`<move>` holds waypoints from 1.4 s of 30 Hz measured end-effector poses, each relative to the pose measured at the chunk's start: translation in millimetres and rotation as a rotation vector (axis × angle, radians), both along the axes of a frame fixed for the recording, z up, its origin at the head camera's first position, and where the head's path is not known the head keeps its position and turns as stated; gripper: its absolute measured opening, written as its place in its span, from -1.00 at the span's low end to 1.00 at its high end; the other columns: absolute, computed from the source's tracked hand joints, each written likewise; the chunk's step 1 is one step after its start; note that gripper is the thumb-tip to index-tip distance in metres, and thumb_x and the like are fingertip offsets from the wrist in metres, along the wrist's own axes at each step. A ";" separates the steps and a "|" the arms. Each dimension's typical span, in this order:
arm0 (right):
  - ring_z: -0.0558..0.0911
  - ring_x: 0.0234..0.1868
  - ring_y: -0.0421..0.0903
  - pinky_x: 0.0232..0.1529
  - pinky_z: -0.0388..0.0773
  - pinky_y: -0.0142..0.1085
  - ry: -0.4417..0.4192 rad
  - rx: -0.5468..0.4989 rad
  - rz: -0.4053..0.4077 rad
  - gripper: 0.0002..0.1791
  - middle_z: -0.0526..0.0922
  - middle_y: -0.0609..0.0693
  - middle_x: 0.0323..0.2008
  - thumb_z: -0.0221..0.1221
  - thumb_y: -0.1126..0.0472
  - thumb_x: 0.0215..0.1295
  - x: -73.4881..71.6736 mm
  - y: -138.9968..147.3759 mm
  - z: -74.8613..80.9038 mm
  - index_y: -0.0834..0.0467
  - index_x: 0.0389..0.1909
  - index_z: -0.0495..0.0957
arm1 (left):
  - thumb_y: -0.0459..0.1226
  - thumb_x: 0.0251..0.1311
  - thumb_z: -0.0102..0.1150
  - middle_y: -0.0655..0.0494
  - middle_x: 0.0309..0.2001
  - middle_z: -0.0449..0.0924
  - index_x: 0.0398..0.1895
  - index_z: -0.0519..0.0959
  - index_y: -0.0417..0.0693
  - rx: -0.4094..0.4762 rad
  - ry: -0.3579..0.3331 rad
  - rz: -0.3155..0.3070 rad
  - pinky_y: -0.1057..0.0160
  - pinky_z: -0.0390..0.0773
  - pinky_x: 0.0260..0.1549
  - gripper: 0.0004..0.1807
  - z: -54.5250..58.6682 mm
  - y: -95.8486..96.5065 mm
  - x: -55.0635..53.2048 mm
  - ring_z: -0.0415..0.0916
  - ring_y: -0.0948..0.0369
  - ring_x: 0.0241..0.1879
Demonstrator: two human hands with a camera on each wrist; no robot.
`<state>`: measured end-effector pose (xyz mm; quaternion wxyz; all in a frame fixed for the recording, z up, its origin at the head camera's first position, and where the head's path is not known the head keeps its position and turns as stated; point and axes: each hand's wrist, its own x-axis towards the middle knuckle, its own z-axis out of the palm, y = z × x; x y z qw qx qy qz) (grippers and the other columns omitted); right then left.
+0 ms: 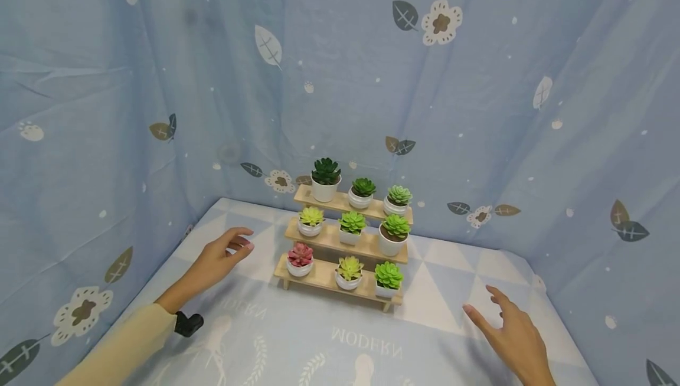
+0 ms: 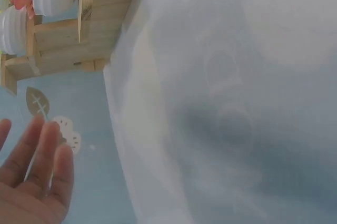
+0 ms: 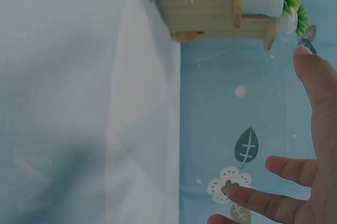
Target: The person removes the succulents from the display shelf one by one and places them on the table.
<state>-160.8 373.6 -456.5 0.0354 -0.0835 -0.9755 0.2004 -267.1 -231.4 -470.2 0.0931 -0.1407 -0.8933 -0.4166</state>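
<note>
A three-tier wooden stand (image 1: 325, 278) bears several small potted succulents. Its top tier carries a dark green succulent (image 1: 326, 172) in a white pot and two lighter ones. On the bottom tier sit a red succulent (image 1: 300, 254), a yellow-green one (image 1: 350, 268) and a bright green one (image 1: 389, 275). My left hand (image 1: 219, 261) hovers left of the stand, fingers loosely bent, touching nothing. To the right of the stand my right hand (image 1: 512, 333) is held apart from it, thumb and fingers spread, with nothing in it. Both wrist views show the stand's side beyond the fingers.
The stand rests on a table covered by a blue and white printed cloth (image 1: 297, 321). Blue curtains (image 1: 340, 79) with leaves and flowers hang behind and at both sides. A black device (image 1: 188, 323) is on the left wrist.
</note>
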 end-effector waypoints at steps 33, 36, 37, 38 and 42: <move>0.59 0.10 0.12 0.01 0.54 0.13 0.110 -0.204 0.109 -0.10 0.65 0.07 0.16 0.23 -0.46 0.26 -29.9 -66.8 -33.0 0.04 0.45 0.42 | -0.03 0.57 0.06 -0.09 0.07 0.58 0.38 0.41 0.09 0.321 -0.200 -0.089 -0.20 0.57 -0.06 -0.57 -18.4 50.3 -45.5 0.58 -0.05 -0.04; 0.60 0.09 0.10 0.05 0.54 0.10 0.128 -0.232 0.126 -0.12 0.65 0.05 0.15 0.24 -0.45 0.27 -34.3 -70.9 -34.3 0.02 0.44 0.43 | -0.04 0.57 0.05 -0.15 0.11 0.56 0.41 0.38 0.04 0.346 -0.206 -0.108 -0.24 0.55 -0.06 -0.54 -18.4 52.9 -50.1 0.57 -0.09 -0.03; 0.60 0.09 0.09 0.06 0.55 0.09 0.131 -0.246 0.129 -0.13 0.65 0.04 0.15 0.24 -0.44 0.27 -35.8 -72.3 -35.0 0.02 0.43 0.43 | -0.03 0.57 0.05 -0.15 0.11 0.56 0.41 0.38 0.04 0.350 -0.209 -0.106 -0.24 0.55 -0.06 -0.53 -18.7 53.7 -51.9 0.57 -0.09 -0.03; 0.61 0.08 0.08 0.06 0.55 0.08 0.132 -0.261 0.133 -0.14 0.65 0.04 0.15 0.24 -0.43 0.27 -37.3 -73.8 -35.6 0.02 0.43 0.43 | -0.02 0.57 0.05 -0.16 0.11 0.56 0.41 0.38 0.04 0.358 -0.212 -0.105 -0.23 0.55 -0.06 -0.53 -19.1 54.5 -53.7 0.56 -0.09 -0.03; 0.62 0.07 0.02 0.05 0.59 0.00 0.126 -0.324 0.125 -0.14 0.66 0.02 0.14 0.21 -0.46 0.28 -43.7 -81.3 -35.8 -0.01 0.43 0.42 | 0.02 0.56 0.06 -0.13 0.10 0.57 0.38 0.40 0.09 0.392 -0.228 -0.104 -0.24 0.54 -0.06 -0.54 -20.9 56.9 -60.8 0.54 -0.20 0.00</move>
